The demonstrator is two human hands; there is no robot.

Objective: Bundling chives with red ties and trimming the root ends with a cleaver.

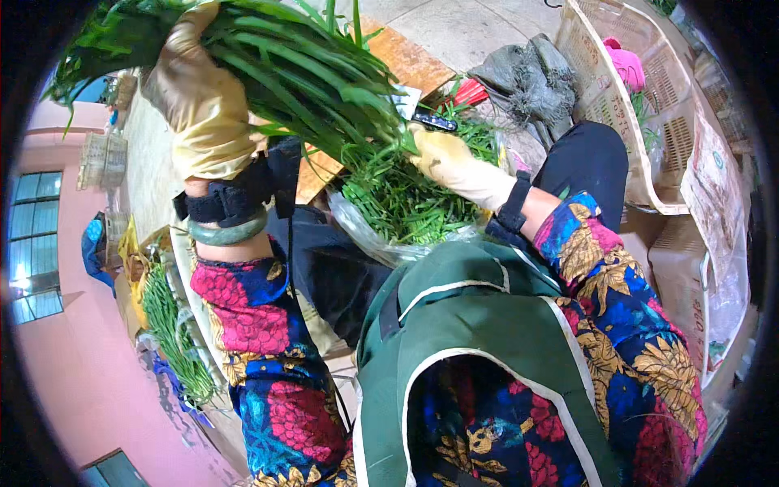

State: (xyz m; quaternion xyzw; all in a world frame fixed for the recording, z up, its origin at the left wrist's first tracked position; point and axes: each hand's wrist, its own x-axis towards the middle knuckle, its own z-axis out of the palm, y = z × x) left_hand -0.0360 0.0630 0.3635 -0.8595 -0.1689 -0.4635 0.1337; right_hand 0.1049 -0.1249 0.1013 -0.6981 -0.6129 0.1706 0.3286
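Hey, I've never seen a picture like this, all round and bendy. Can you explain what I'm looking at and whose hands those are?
There's no machine here: these are a person's own two hands, in pale gloves. The camera sits on their head and looks down, and its wide fisheye lens bends straight edges. Picture left is the person's left.

The left hand grips a thick bundle of long green stalks. The right hand is at the bundle's other end; its exact grip is hard to make out.

Below the bundle, loose green pieces lie on clear plastic. Beyond is a brown board, and to the right a pale plastic crate. The green apron is the wearer's.
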